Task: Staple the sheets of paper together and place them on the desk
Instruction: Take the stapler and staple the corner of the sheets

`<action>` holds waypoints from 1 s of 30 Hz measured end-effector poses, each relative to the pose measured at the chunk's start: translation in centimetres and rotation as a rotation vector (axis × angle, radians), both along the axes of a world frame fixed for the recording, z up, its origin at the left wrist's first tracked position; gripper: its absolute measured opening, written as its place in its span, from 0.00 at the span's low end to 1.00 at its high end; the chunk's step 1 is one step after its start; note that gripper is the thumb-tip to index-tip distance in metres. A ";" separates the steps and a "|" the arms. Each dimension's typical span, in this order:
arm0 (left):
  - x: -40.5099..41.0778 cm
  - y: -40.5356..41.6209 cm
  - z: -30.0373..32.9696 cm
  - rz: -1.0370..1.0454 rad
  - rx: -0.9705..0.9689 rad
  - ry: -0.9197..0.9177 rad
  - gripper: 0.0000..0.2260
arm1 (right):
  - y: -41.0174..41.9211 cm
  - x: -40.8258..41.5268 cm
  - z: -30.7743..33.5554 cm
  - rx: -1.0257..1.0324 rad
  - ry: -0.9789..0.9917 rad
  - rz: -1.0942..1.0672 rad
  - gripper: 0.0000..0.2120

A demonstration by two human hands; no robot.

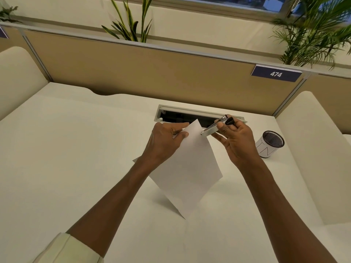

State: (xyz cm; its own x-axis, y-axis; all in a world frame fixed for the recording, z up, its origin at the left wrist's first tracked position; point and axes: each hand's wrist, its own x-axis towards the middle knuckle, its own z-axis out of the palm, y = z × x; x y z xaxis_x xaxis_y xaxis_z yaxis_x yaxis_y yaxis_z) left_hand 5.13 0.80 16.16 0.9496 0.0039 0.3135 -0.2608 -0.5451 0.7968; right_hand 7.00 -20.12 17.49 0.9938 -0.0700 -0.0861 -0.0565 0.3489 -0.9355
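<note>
White sheets of paper (188,168) hang tilted above the cream desk (76,149), their lowest corner close to the surface. My left hand (165,141) pinches their upper left edge between thumb and fingers. My right hand (235,139) holds a small silver and black stapler (214,128), whose metal tip touches the right edge of the sheets near the top corner. How many sheets there are cannot be made out.
A black mesh pen cup (269,144) wrapped in white paper stands at the right. A cable slot (190,115) lies open in the desk behind my hands. Tan partition panels (152,73) with a blue sign reading 474 (276,74) close the back, with plants above.
</note>
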 end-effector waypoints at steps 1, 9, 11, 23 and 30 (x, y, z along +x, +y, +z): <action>0.0 0.0 0.0 -0.005 0.000 0.000 0.15 | 0.1 0.0 -0.2 0.022 0.006 -0.007 0.15; 0.0 0.1 0.1 -0.019 -0.004 0.001 0.14 | 1.2 0.1 -1.3 0.260 0.153 -0.088 0.06; 0.0 0.1 0.2 -0.022 -0.008 0.002 0.14 | 1.5 0.0 -1.4 0.321 0.173 -0.094 0.05; 0.0 0.0 -0.2 -0.027 -0.049 0.047 0.14 | 1.7 0.0 -2.1 0.365 0.261 -0.094 0.09; -0.5 0.5 -1.6 0.036 -0.144 0.133 0.15 | 2.7 0.5 -3.6 -0.180 0.261 -0.034 0.19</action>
